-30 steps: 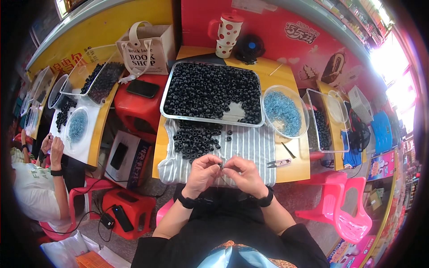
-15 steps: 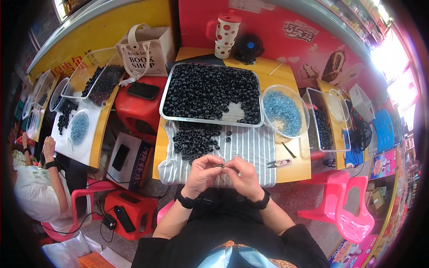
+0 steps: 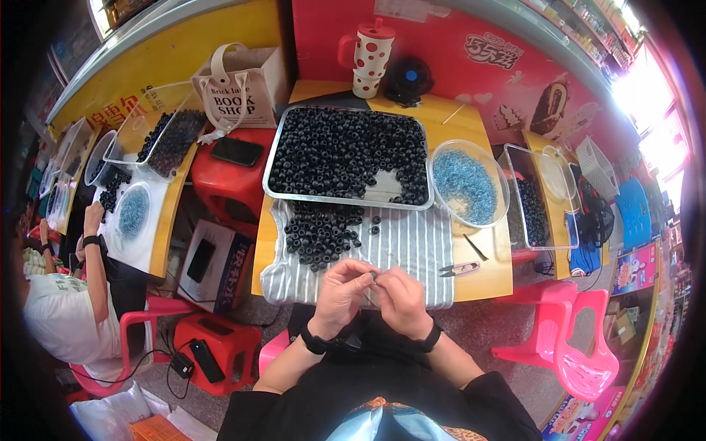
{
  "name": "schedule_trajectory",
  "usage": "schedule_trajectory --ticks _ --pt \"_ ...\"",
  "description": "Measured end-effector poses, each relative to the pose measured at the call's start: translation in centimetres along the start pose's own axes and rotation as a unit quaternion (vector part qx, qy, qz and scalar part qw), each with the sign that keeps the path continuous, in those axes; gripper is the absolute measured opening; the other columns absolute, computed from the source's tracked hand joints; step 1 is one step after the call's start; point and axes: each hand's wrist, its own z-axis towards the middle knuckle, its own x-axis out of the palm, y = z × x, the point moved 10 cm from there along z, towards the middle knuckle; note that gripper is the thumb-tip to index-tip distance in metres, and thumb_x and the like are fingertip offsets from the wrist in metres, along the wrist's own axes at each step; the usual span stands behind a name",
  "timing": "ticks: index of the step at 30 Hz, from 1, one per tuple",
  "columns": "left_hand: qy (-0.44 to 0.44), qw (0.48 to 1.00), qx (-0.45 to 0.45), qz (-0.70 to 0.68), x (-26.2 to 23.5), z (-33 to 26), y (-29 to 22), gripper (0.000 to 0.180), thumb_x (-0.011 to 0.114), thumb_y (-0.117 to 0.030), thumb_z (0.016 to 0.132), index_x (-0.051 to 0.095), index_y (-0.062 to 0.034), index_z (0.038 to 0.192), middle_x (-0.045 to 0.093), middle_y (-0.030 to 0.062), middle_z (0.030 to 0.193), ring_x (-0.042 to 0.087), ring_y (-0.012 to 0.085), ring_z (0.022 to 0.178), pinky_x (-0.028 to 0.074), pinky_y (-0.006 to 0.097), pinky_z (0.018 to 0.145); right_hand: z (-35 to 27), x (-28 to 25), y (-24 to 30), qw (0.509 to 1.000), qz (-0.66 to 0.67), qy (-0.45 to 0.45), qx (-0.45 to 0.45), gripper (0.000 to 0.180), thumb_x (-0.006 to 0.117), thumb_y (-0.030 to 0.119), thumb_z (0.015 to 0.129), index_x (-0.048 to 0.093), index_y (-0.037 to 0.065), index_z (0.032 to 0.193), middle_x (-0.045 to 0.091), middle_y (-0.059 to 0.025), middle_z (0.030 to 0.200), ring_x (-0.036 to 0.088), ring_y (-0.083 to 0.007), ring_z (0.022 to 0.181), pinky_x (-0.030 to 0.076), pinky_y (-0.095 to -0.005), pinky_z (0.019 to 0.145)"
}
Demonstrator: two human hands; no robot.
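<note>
My left hand (image 3: 343, 287) and my right hand (image 3: 399, 294) meet over the near edge of a striped cloth (image 3: 412, 246). Together they pinch one small black ring bead (image 3: 373, 275) between their fingertips. Whether a thread runs through it is too fine to tell. Just beyond my hands lies a loose heap of the same black beads (image 3: 320, 231) on the cloth. Behind it stands a metal tray (image 3: 273, 151) filled with many more black beads. A clear bowl of small blue beads (image 3: 463, 184) sits to the right of the tray.
Small snips (image 3: 460, 269) lie on the cloth at right. A spotted mug (image 3: 371, 59) and a black fan (image 3: 408, 79) stand at the back. A red stool with a phone (image 3: 235, 151), a tote bag (image 3: 239, 84), pink chairs (image 3: 581, 360). Another person (image 3: 73, 294) works at the left table.
My hands have stayed close together over the cloth's near edge, with only small finger movements. The person at left has shifted an arm slightly.
</note>
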Motion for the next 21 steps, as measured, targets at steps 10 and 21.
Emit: schedule_trajectory --ticks 10,21 --pt "-0.006 0.997 -0.067 0.032 -0.6 -0.8 1.3 0.020 0.061 0.001 0.089 0.065 0.0043 0.109 0.068 0.0120 0.101 0.065 0.0170 0.091 0.053 0.029 0.082 -0.3 -1.2 0.0 0.999 -0.025 -0.027 -0.020 0.011 0.067 -0.002 0.077 0.059 0.001 0.083 0.056 -0.0107 0.074 0.057 -0.0286 0.062 0.044 -0.0359 0.053" --pt "0.037 0.991 -0.131 -0.010 0.0 -1.1 1.6 0.019 0.061 0.001 0.090 0.065 0.0030 0.109 0.068 0.0120 0.100 0.067 0.0175 0.087 0.055 0.029 0.079 0.2 -0.2 -2.5 0.973 0.157 0.072 0.151 0.011 0.071 0.000 0.075 0.060 0.002 0.080 0.053 -0.0100 0.069 0.055 -0.0269 0.058 0.043 -0.0340 0.052"
